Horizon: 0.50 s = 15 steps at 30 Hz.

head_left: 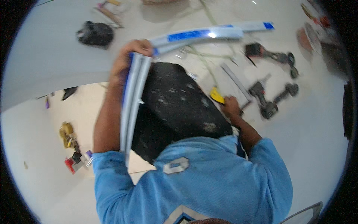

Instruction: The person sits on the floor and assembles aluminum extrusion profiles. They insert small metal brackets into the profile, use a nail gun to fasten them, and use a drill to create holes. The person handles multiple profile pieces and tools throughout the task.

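Note:
My left hand (132, 54) is closed round the upper end of a long white profile strip (134, 100) with a blue edge. The strip runs down along my left forearm toward my shoulder. Beyond that hand, other white strips with blue film (205, 35) lie on the floor and reach to the right. Low on the right, my right hand (232, 107) has its fingers curled beside a yellow tool (216, 96) that looks like a tape measure. A thin greenish band leads away from it. Whatever those fingers hold is hidden and blurred.
A long metal straightedge (236, 84) lies just past my right hand. Two cordless power tools, one nearer (266, 102) and one farther (270, 54), rest at the right. A black bag-like object (95, 33) sits far left; several small tools (67, 134) lie lower left.

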Available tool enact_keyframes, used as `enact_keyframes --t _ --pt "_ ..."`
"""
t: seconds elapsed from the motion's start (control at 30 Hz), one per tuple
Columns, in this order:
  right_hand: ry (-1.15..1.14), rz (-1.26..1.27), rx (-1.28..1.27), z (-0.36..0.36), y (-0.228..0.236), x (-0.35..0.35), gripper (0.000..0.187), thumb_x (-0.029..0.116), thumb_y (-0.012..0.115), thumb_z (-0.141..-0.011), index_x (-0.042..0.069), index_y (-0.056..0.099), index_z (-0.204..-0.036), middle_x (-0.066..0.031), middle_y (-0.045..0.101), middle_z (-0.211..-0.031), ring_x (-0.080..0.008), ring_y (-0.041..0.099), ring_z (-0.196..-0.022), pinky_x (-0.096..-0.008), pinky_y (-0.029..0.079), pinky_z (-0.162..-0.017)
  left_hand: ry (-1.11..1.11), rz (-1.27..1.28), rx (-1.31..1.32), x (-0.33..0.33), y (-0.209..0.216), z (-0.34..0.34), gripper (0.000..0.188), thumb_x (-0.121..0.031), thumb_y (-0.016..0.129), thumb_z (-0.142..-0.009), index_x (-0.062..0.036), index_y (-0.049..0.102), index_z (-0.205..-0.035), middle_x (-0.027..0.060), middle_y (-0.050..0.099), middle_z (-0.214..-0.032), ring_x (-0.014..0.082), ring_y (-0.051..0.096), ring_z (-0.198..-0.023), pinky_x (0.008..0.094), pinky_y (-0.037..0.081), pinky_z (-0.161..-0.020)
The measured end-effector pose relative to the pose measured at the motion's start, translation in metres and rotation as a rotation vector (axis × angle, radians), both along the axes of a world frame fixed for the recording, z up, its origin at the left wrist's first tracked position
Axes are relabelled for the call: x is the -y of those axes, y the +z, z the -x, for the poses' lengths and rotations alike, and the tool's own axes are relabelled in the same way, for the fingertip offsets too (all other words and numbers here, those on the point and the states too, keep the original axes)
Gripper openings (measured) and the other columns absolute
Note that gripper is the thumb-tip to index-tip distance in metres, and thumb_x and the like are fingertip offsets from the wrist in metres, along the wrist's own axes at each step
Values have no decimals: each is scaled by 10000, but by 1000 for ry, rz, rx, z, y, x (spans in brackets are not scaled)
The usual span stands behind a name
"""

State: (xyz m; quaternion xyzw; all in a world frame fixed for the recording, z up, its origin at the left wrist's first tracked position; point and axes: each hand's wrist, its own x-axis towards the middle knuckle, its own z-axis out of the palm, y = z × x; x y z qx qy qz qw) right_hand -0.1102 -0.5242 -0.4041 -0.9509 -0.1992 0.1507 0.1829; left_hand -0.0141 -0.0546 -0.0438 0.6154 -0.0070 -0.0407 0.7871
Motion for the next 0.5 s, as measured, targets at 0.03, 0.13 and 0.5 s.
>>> enact_keyframes --t 0.03,0.13,0.5 --pt "9 82 -116 -5 4 -2 504 358 890 -868 84 720 -1256 -209 689 -1140 -428 659 -1153 -568 573 -915 -49 -52 61 -5 -6 2 628 -634 846 -818 -44 763 -1014 111 658 -1027 215 609 -1042 357 482 -927" --pt "7 122 -152 -12 31 -12 515 300 915 -857 79 683 -1260 -213 662 -1173 -419 654 -1165 -539 583 -941 -80 -277 141 0 7 4 621 -556 911 -709 -40 764 -1023 111 662 -1029 228 603 -1050 358 442 -942" --pt "198 347 -369 -37 57 -22 423 361 866 -895 65 737 -1169 -193 733 -1137 -406 739 -1087 -551 613 -889 54 -556 -126 -12 54 36 690 -510 740 -867 65 748 -1249 282 775 -1261 361 735 -1235 472 504 -1160"
